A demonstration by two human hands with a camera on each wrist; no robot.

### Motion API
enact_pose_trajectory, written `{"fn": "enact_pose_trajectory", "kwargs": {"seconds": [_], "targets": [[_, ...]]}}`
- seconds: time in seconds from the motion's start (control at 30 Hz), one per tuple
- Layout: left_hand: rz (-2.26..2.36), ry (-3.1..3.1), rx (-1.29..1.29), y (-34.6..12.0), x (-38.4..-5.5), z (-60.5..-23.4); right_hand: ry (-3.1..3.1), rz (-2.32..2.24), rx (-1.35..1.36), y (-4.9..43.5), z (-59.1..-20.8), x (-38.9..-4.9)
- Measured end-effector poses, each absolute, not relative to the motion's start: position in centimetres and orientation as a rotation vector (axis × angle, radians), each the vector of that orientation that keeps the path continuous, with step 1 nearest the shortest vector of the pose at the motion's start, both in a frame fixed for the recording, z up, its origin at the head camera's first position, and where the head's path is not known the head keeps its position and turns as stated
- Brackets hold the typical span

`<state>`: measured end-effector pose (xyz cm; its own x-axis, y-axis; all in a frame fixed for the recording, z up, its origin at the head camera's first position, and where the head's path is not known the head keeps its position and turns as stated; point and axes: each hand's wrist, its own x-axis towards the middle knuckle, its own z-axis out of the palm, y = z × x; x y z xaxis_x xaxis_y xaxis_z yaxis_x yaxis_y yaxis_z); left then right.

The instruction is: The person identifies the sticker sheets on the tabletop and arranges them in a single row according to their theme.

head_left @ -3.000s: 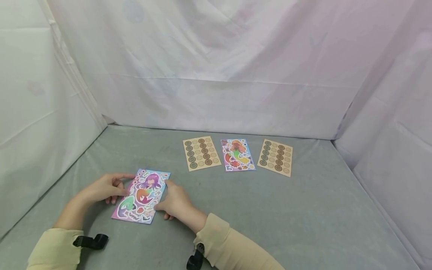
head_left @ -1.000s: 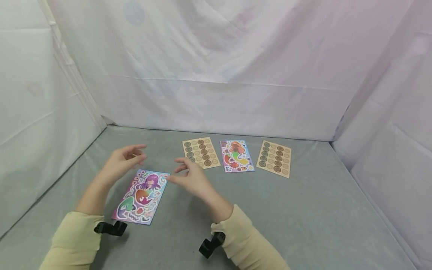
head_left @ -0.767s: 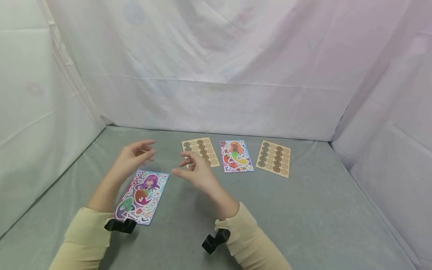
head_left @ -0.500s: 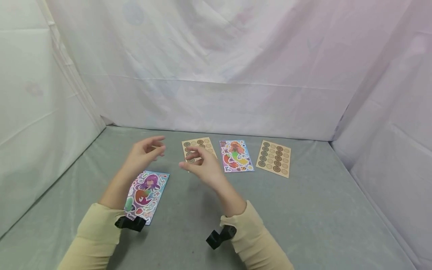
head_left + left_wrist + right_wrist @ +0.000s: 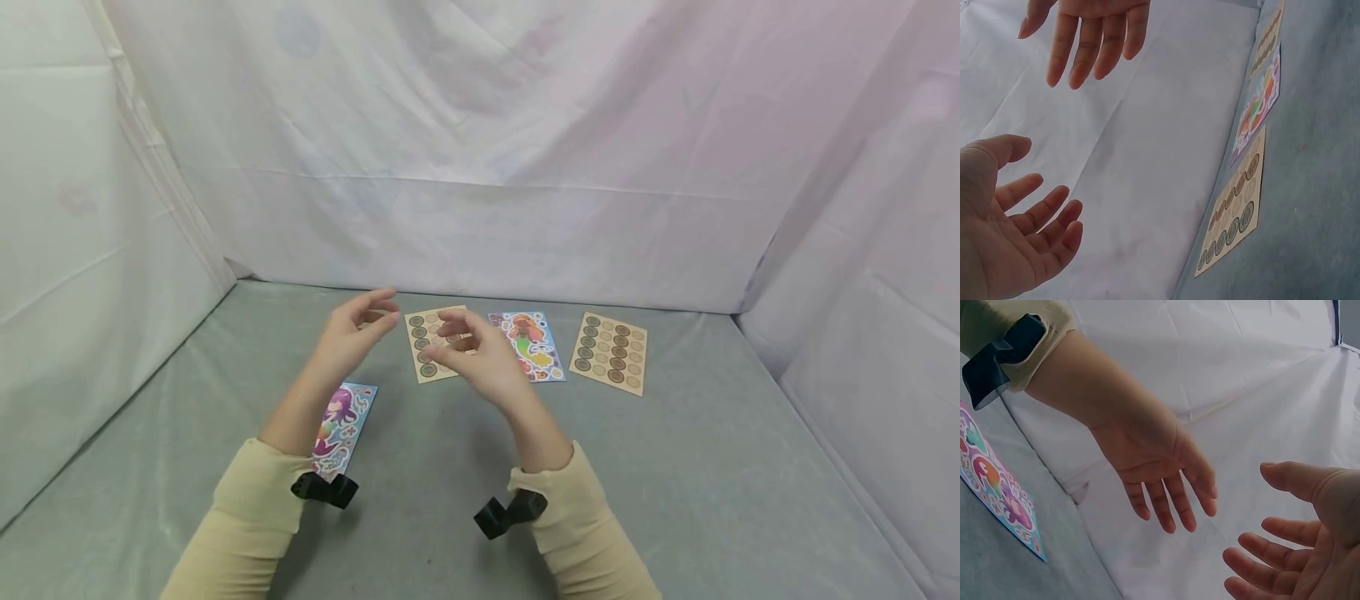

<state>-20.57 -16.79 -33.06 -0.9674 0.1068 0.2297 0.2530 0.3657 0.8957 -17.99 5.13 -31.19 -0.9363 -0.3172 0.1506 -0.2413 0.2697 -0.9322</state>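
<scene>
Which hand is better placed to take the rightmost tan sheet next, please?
Probably the right hand: it holds nothing and is nearer to the rightmost tan sheet. The left hand, also empty, is farther away.

We take this for a makeshift recording space, curtained off: pale, creased fabric (image 5: 480, 233) with faint printed shapes hangs along the counter's (image 5: 712, 467) far, left and right edges, turning at both far corners. Black wrist cameras (image 5: 492, 518) sit at both sleeves (image 5: 251, 500). What building surrounds it, we cannot tell.
</scene>
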Motion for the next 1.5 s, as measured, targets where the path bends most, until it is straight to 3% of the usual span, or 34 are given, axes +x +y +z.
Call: {"fn": "enact_pose_trajectory", "kwargs": {"seconds": [1.5], "targets": [[-1.925, -2.360, -0.338, -8.3, -21.9, -33.5, 2.440, -2.030, -0.302, 13.0, -30.5, -20.2]]}}
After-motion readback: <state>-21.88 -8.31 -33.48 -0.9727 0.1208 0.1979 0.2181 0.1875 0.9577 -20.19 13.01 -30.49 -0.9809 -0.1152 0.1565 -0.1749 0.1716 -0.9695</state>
